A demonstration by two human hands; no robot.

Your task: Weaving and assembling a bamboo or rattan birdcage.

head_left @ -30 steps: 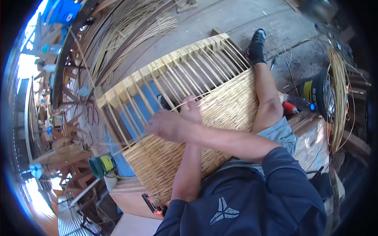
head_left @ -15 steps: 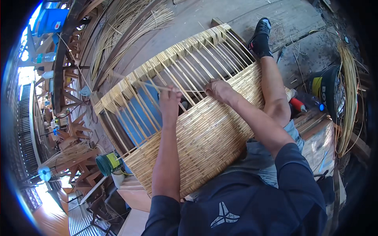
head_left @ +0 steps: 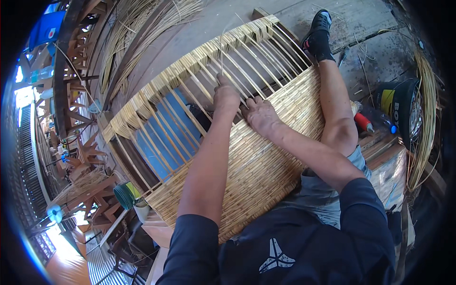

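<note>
Since there's only the head view to go on, picture this: the woven panel [head_left: 256, 156] is across my lap, slanted, with the tight weave nearest me and the bare cords [head_left: 186, 92] running out to the wrapped rail [head_left: 190, 62] on the far side. Probably turned like that so both hands can get at the open gaps. My left hand [head_left: 226, 97] is over the cords, fingers narrowed on what looks like a thin strand [head_left: 222, 52] sticking up past the rail; guessing it's pinched near the low end so the long part stays loose. My right hand [head_left: 261, 116] is at the edge of the weave, fingers curled down among the cords. Can't tell if they're gripping anything, tips are hidden, but I'd say they're there to steady that edge. My right leg [head_left: 337, 109] is stretched out along the panel's right end, maybe as a brace. Over to the right a long bundle [head_left: 425, 118] of strands hangs by a dark bucket [head_left: 403, 95], handy for reaching I reckon, and loose strands [head_left: 126, 52] lie beyond the rail. Some blue surface [head_left: 191, 126] shows through the gaps, no clue what.
</note>
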